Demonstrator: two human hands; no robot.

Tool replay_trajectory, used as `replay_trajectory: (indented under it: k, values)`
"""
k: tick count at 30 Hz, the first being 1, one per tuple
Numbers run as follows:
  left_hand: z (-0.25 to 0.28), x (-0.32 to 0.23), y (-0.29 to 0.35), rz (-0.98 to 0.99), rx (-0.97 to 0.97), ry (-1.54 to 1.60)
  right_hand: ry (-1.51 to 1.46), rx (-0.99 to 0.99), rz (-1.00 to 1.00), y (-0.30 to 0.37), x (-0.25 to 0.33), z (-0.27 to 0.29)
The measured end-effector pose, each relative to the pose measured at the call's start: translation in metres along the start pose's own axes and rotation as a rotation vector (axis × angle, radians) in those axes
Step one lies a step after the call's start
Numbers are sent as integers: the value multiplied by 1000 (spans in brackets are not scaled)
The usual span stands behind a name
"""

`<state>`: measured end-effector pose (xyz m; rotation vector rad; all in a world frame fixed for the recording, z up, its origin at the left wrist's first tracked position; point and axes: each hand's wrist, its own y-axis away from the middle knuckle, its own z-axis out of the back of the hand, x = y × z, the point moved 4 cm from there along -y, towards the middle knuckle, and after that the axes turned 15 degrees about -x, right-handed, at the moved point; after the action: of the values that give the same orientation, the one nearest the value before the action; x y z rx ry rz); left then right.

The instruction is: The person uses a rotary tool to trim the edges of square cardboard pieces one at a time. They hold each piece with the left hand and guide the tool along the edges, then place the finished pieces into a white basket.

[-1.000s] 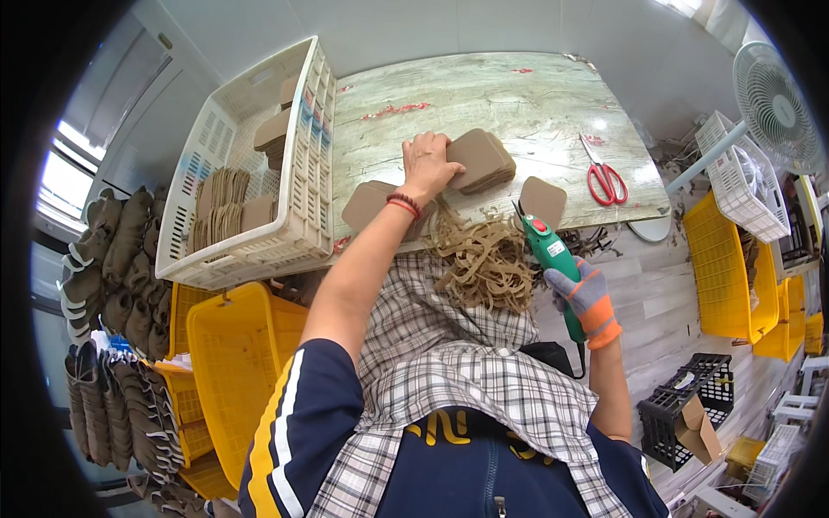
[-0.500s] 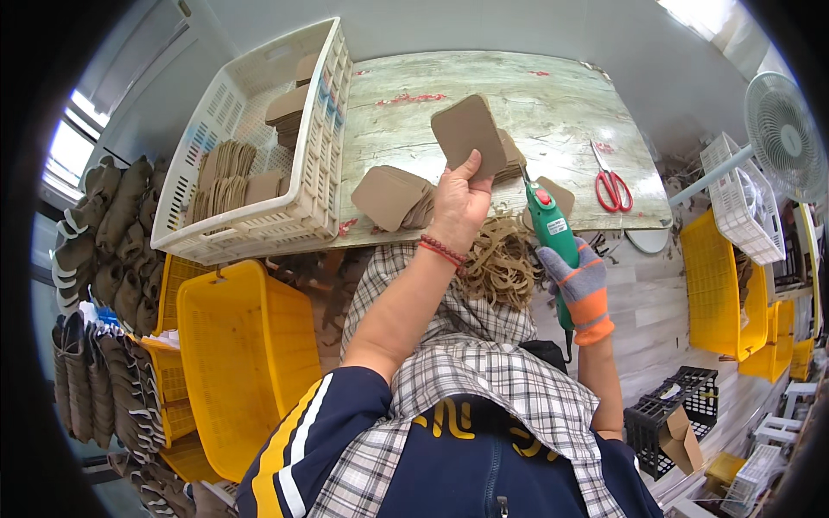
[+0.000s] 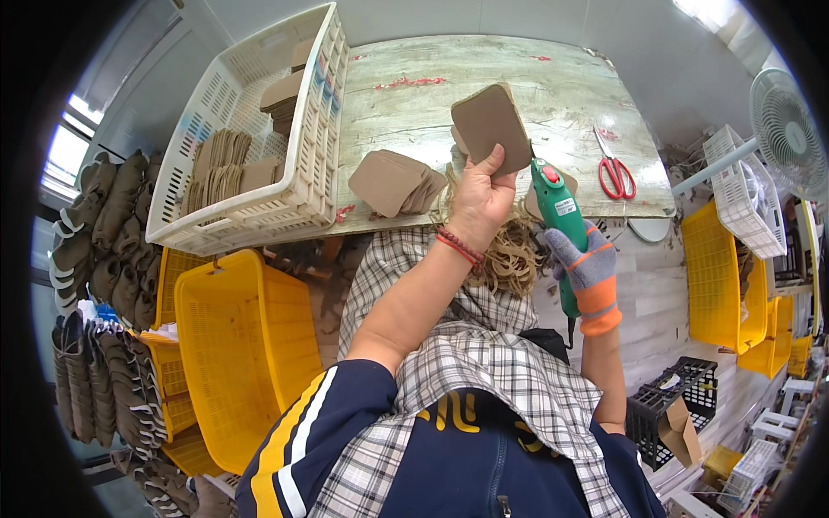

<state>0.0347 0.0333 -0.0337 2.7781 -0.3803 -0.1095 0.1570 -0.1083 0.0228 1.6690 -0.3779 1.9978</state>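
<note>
My bare left hand (image 3: 482,205), with a red bead bracelet at the wrist, grips a brown rounded-corner fabric pad (image 3: 490,128) above the table's near edge. The thumb lies on its face; the fingers are hidden behind. In a grey and orange glove, my right hand (image 3: 589,274) wraps round a green corded power tool (image 3: 553,194) with a red button. Its tip meets the pad's right edge, and I cannot tell whether it touches. Left of the pad, a fanned stack of similar pads (image 3: 390,181) lies on the table. Curly brown trimmings (image 3: 511,266) heap on my lap.
Red-handled scissors (image 3: 616,178) lie on the table (image 3: 406,112), right of the tool. A white crate (image 3: 315,186) with pads stands at left. Below it is a yellow bin (image 3: 289,319). A fan (image 3: 787,129), more crates and a black basket (image 3: 661,406) are at right.
My left hand and the pad have shifted slightly right, and the pad's right edge is now against or near the tool's tip. Both hands keep their hold; the view has tilted a little.
</note>
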Motion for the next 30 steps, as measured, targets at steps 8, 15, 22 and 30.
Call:
replay_trajectory:
  k: [8,15,22,30]
  values:
    - [12,15,15,23,4,-149,-27,-32,16,-11,3,1]
    - [28,13,19,-8,53,-311,-34,-28,16,-16,9,8]
    - [27,-28,14,-110,179,-648,42,61,-28,-16,9,28]
    - [19,-75,3,-107,247,-1037,114,172,-25,-8,-3,42]
